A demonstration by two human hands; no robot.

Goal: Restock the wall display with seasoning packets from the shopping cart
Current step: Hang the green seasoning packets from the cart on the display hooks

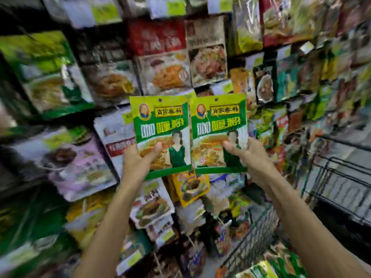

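Two matching green and yellow seasoning packets are held up side by side in front of the wall display (160, 47). My left hand (138, 161) grips the left packet (160, 125) at its lower left corner, thumb on the front. My right hand (249, 155) grips the right packet (217, 125) at its lower right corner, thumb on the front. Both packets are upright, their inner edges nearly touching, each with a hang hole at the top. The shopping cart (251, 243) stands at the lower right, with more packets (281, 265) inside.
Hanging packets in many colours cover the wall from left to right, with price tags above the rows. A yellow packet (190, 187) hangs just below the two I hold. A dark wire rack (341, 183) stands at the right.
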